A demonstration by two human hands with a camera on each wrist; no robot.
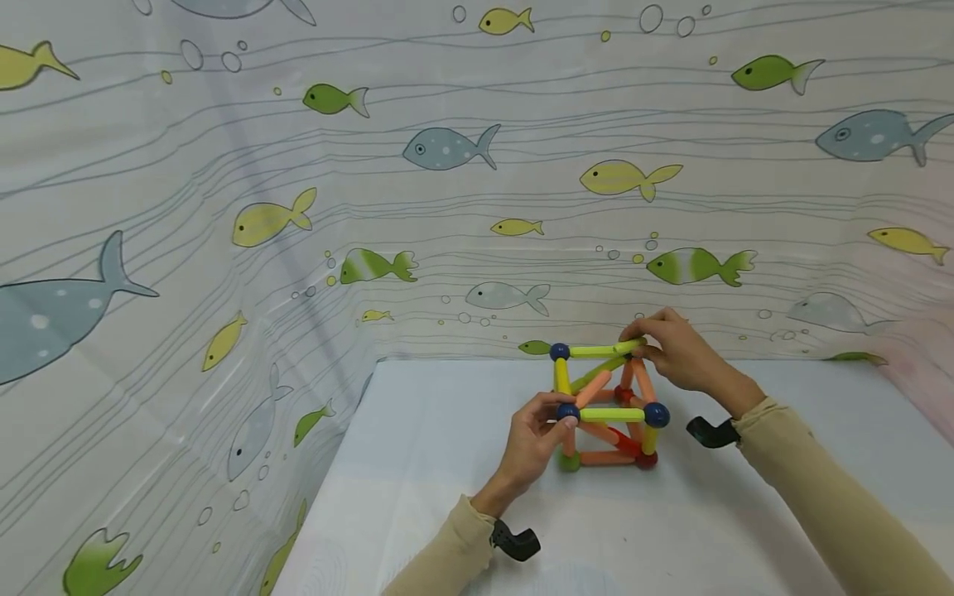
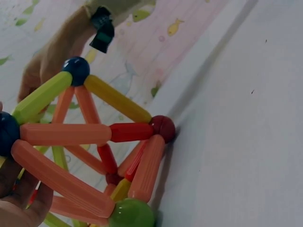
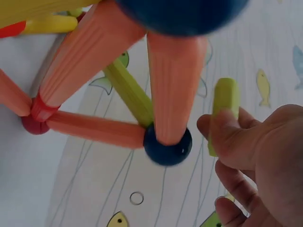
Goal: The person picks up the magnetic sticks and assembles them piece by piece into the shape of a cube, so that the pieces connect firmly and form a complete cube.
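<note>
A frame of magnetic rods and balls (image 1: 607, 458) stands on the white table, with orange, yellow, red and yellow-green rods. Blue balls mark its upper corners; a green ball (image 2: 132, 215) and dark red balls (image 2: 163, 128) are at its base. My left hand (image 1: 532, 443) pinches the near-left blue ball (image 1: 568, 412) between thumb and fingers. At the far right corner, my right hand (image 1: 678, 352) pinches a short yellow-green rod (image 3: 226, 97). The right wrist view shows a gap between that rod and the nearby blue ball (image 3: 168, 145). An orange rod (image 1: 594, 388) slants across the top.
Behind the table (image 1: 447, 447) hangs a pale sheet (image 1: 417, 207) printed with fish, close to the far side of the frame. Black straps (image 1: 514, 542) sit at both wrists. Table surface extends left and in front of the frame.
</note>
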